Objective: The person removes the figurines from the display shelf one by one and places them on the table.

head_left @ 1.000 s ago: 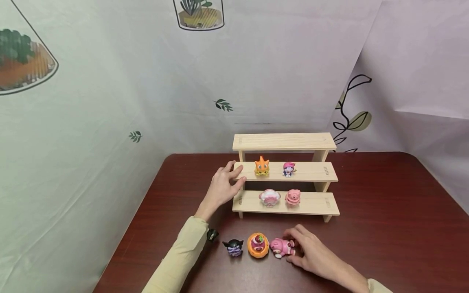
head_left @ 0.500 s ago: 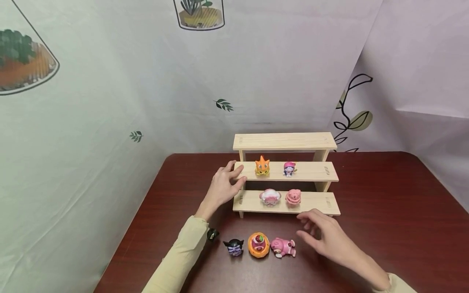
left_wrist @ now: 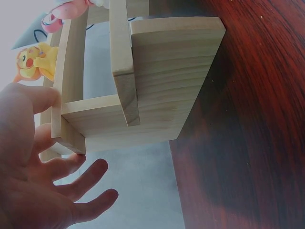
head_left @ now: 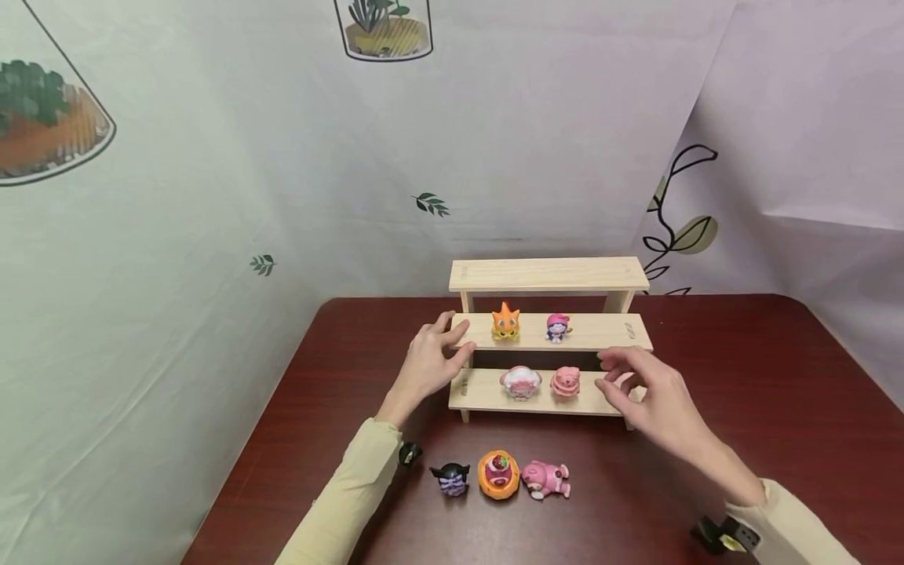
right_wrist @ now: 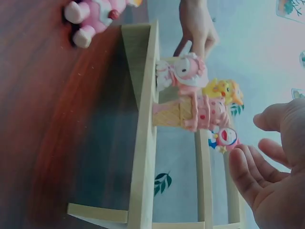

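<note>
A three-step wooden display shelf [head_left: 547, 275] stands on the table. My left hand [head_left: 428, 359] grips the left end of its middle step, and the left wrist view shows thumb and fingers around the board end [left_wrist: 69, 136]. On that step are an orange spiky-headed figurine [head_left: 504, 322] and a pink-capped figurine [head_left: 557, 328]. The lowest step bears a white-and-pink figurine [head_left: 520, 383] and a pink ice-cream-cone figurine [right_wrist: 190, 113]. My right hand [head_left: 657, 396], fingers loosely bent and holding nothing, hovers before the shelf's right end, to the right of the cone figurine.
In front of the shelf lie a black-and-purple figurine [head_left: 451, 479], an orange round tart-like toy [head_left: 498, 475] and a pink bear figurine [head_left: 546, 479] on its side. The dark red table [head_left: 763, 408] meets a pale printed curtain [head_left: 551, 141] behind.
My right hand has left the pink bear figurine and moved up and right to the shelf's right end. The bear stays on the table; my left hand keeps its place.
</note>
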The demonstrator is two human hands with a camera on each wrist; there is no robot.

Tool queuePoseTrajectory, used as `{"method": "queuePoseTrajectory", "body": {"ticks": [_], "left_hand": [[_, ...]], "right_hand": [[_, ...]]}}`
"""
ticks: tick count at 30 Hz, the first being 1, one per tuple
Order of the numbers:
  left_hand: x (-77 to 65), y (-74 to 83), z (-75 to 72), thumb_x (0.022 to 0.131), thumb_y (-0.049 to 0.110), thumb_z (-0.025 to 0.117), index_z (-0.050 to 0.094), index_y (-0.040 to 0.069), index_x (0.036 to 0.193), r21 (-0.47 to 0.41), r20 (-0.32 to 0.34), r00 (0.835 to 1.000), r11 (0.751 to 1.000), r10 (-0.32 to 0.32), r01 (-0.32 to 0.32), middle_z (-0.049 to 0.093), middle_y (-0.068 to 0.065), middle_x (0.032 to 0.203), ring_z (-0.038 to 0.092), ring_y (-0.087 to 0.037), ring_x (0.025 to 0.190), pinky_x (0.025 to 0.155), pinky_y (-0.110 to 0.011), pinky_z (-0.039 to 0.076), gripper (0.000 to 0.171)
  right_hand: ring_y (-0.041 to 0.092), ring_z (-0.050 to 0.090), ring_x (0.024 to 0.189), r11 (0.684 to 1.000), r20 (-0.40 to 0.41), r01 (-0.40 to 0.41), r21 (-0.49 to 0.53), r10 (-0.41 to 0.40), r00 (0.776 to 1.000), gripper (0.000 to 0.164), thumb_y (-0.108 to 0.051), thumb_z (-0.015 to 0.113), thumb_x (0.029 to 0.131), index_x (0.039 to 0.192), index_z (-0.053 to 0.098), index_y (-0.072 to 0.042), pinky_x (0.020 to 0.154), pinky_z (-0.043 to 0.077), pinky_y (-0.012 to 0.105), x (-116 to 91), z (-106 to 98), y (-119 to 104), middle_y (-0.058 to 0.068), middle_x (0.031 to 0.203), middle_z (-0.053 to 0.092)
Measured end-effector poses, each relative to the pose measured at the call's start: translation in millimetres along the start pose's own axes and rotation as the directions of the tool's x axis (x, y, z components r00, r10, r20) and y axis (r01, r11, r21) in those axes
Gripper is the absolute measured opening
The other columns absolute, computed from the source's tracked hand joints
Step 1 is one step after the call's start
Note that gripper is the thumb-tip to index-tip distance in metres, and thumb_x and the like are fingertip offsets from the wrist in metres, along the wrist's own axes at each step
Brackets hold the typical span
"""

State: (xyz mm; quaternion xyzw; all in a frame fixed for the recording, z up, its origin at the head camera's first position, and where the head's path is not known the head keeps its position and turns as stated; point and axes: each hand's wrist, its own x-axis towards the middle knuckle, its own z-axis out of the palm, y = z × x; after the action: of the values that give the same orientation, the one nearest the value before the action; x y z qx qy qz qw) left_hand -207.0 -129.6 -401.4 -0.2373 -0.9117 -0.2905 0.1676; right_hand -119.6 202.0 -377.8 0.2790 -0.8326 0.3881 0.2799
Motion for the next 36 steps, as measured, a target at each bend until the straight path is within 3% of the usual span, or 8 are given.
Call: {"method": "queuePoseTrajectory", "body": {"ticks": [8,18,36], "left_hand": [[0.4,-0.5,0.7,0.095,0.029,0.068,0.066,0.003,0.132,-0.003,-0.002,1.000,1.000,-0.001,0.001,0.053,-0.024,0.141,0.054,-0.048,0.117,0.093,-0.060,0.045,0.045],[-1.2,0.5,0.0,0.094,0.028,0.069,0.066,0.002,0.132,0.001,-0.004,1.000,1.000,0.009,-0.009,0.052,-0.025,0.141,0.054,-0.049,0.117,0.092,-0.060,0.046,0.046],[-0.5,-0.4,0.4,0.094,0.028,0.068,0.066,0.002,0.131,-0.013,-0.016,1.000,1.000,0.023,-0.023,0.052,-0.026,0.140,0.054,-0.050,0.117,0.091,-0.061,0.046,0.045]], "right_hand": [[0.007,0.061,0.073,0.998,0.003,-0.065,-0.004,0.065,0.998,0.040,0.014,0.080,0.072,0.109,0.065,0.004,0.060,0.048,0.017,19.0,4.1,10.0,0.006,0.093,0.065],[0.023,0.068,0.080,0.987,0.052,-0.159,-0.013,0.160,0.986,0.038,0.006,0.078,0.080,0.114,0.064,0.001,0.066,0.053,0.023,37.1,13.0,22.8,0.013,0.101,0.066],[0.028,0.067,0.085,0.970,0.135,-0.228,0.080,0.216,0.967,0.037,0.004,0.076,0.084,0.117,0.062,0.003,0.071,0.054,0.029,59.1,26.9,27.5,0.019,0.108,0.064]]}}
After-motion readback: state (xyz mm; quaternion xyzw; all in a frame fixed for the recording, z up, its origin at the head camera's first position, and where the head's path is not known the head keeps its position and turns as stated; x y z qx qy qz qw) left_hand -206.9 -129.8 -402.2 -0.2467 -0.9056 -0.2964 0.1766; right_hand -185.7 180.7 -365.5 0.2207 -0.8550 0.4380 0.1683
